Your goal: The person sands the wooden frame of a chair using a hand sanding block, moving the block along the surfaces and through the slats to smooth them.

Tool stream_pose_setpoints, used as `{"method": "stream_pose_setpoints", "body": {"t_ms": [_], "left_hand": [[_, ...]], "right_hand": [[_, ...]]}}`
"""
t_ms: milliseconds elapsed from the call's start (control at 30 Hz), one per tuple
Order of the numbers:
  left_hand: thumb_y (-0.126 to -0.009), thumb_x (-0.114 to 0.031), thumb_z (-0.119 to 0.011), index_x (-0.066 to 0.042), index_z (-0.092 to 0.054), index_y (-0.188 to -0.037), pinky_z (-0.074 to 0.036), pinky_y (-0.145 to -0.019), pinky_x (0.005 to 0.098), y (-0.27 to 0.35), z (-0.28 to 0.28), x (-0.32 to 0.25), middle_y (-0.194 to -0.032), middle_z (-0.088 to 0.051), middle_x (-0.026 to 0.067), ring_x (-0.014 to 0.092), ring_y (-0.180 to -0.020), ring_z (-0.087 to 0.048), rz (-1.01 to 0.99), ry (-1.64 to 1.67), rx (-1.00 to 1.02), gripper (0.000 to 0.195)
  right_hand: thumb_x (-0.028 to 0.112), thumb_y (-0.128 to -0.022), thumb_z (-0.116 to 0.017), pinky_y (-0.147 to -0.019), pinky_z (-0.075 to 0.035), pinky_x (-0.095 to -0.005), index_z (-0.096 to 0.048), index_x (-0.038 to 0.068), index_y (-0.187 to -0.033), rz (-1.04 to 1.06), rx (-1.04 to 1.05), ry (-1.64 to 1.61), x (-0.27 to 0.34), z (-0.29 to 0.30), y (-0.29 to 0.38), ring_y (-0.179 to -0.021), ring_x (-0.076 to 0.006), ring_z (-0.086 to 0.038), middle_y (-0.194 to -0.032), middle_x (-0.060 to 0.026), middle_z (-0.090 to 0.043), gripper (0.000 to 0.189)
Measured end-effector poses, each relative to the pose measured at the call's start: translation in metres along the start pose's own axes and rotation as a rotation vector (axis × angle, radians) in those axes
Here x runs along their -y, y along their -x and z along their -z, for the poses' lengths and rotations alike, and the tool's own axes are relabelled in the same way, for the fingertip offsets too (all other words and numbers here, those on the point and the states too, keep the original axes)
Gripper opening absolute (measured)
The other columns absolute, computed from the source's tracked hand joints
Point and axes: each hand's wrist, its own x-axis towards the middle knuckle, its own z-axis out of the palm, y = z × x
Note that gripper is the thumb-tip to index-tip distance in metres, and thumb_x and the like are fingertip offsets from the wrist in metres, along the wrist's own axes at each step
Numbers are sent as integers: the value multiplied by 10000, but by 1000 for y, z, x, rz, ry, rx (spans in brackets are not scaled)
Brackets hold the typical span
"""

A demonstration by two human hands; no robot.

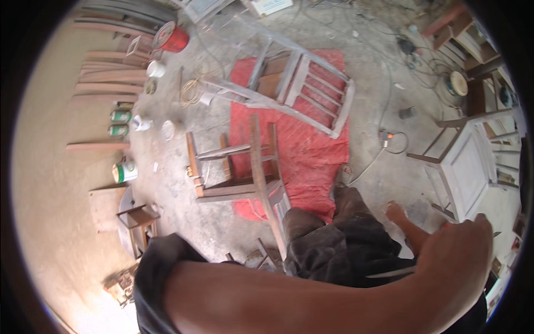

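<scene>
My left arm reaches across the bottom of the head view, from a dark sleeve at left to the right. My left hand (pixel 461 240) is curled, and its fingertips are hidden. A small red bit shows beside it, too little to name. Beyond it appears my right hand (pixel 396 211), low and partly covered by the left; its grip is not clear. A thin pale strip (pixel 390 273) lies across my dark trousers, near the left wrist. Close to my knees, a brown wooden chair (pixel 258 167) lies tipped over, partly on a red sheet (pixel 308 167).
A whitish chair frame (pixel 288 96) lies on the sheet. A white-panelled wooden piece (pixel 469 167) stands at right. A cable with a connector (pixel 384 135) crosses the floor. Cans (pixel 121 116), a red bucket (pixel 171 37) and a white-green pail (pixel 125 172) line the left side.
</scene>
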Motion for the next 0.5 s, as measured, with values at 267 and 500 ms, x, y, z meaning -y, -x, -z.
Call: {"method": "stream_pose_setpoints", "body": {"t_ms": [267, 500], "left_hand": [[-964, -106, -556, 68, -500, -1304, -575, -655, 430, -32, 16, 6, -1007, -725, 226, 344, -822, -722, 141, -122, -337, 386], [-911, -85, -584, -44, -595, -1238, -573, -775, 444, -9, -13, 227, -1058, -693, 151, 370, -947, -685, 241, -264, -656, 331]], "right_hand": [[172, -889, -571, -996, -478, -520, -714, 68, -1054, 43, 86, 157, 77, 100, -28, -1177, -386, -566, -1146, -174, -645, 241], [163, -885, -536, -940, -498, -557, -656, 28, -1162, -63, 243, -201, 115, 128, -14, -1100, -471, -600, -1252, -251, -592, 331]]}}
